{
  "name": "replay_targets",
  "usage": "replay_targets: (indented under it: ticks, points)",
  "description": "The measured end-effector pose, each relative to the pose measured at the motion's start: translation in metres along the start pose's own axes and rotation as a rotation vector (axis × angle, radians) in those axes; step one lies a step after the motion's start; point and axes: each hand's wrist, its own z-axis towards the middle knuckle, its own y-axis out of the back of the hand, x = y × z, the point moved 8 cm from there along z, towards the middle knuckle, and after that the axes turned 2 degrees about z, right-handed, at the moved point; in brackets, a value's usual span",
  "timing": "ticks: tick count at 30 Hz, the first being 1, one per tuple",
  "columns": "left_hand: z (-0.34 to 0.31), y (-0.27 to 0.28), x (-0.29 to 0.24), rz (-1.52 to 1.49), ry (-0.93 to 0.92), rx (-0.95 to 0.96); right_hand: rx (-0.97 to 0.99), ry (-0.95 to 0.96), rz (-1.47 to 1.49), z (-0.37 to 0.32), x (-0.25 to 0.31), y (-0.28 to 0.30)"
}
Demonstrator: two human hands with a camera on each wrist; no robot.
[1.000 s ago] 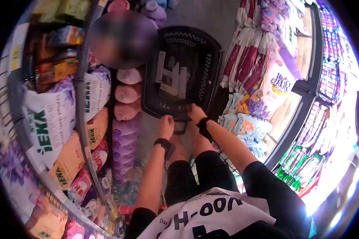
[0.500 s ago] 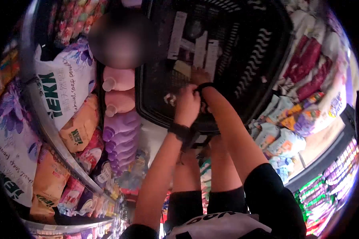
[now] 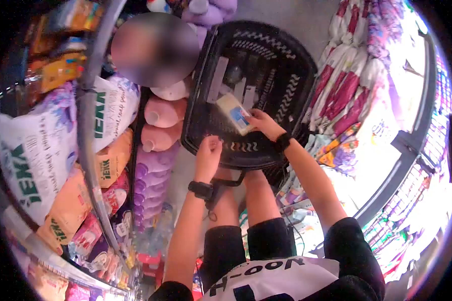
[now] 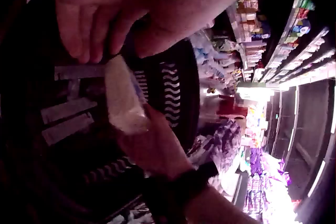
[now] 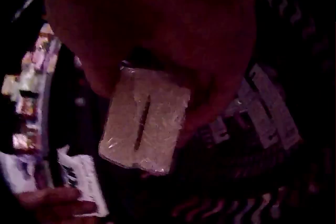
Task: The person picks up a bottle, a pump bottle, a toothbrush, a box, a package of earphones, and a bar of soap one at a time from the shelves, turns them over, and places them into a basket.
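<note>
My right hand (image 3: 263, 124) holds a pale yellow plastic-wrapped pack (image 3: 231, 110) with a blue label, pinching it at one end over a black shopping basket (image 3: 191, 120). A dark slit runs down the middle of the pack's beige face (image 5: 142, 124) in the right wrist view. My left hand (image 3: 209, 150) hovers over the near left part of the basket, fingers loosely bent and holding nothing. Seen from the left wrist, those fingers (image 4: 94, 35) hang just above the pack. Deeper in the basket lie several pale boxes (image 3: 218, 80).
On the left, shelves carry white bags (image 3: 32, 160) of soap powder and orange bags (image 3: 68, 205). Pink bottles (image 3: 160, 138) and purple bottles (image 3: 153, 188) line up beside the basket. Red-and-white packages (image 3: 344, 95) hang at right. A blurred-out patch hides the upper left.
Both hands went from the near rim down into the basket. Since then the right hand has raised the pale yellow pack, and the left has drawn back toward the near left rim.
</note>
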Motion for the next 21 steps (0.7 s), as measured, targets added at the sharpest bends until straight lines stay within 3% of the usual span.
replay_targets:
  ticks: [3, 4, 6, 7, 9, 11, 13, 15, 17, 19, 21]
  points:
    - [-0.02, 0.016, -0.043, -0.206, 0.055, -0.01, 0.066, 0.116, 0.293, -0.08, 0.077, -0.016]
    - [-0.027, 0.023, -0.069, -0.215, 0.026, -0.014, 0.065, 0.167, 0.277, -0.106, 0.102, -0.021]
    - [-0.05, 0.025, -0.113, -0.505, 0.133, 0.147, 0.043, 0.322, 0.189, -0.153, 0.148, -0.032]
    - [-0.062, 0.033, -0.14, -0.507, 0.104, 0.142, 0.068, 0.387, 0.229, -0.174, 0.168, -0.04]
    - [-0.088, 0.046, -0.204, -0.733, -0.128, 0.18, 0.087, 0.414, 0.223, -0.216, 0.199, -0.056]
    - [-0.11, 0.065, -0.246, -0.761, -0.252, 0.164, 0.152, 0.371, 0.504, -0.256, 0.219, -0.076]
    - [-0.144, 0.089, -0.284, -0.853, -0.35, 0.038, 0.27, 0.365, 0.574, -0.286, 0.228, -0.091]
    - [-0.17, 0.103, -0.311, -0.845, -0.47, 0.038, 0.302, 0.286, 0.738, -0.308, 0.226, -0.105]
    - [-0.201, 0.106, -0.329, -0.661, -0.49, 0.073, 0.432, 0.248, 0.939, -0.331, 0.224, -0.113]
    - [-0.234, 0.109, -0.344, -0.581, -0.542, -0.024, 0.561, 0.206, 1.031, -0.352, 0.219, -0.117]
    - [-0.262, 0.102, -0.338, -0.521, -0.556, -0.07, 0.483, 0.311, 0.797, -0.366, 0.209, -0.109]
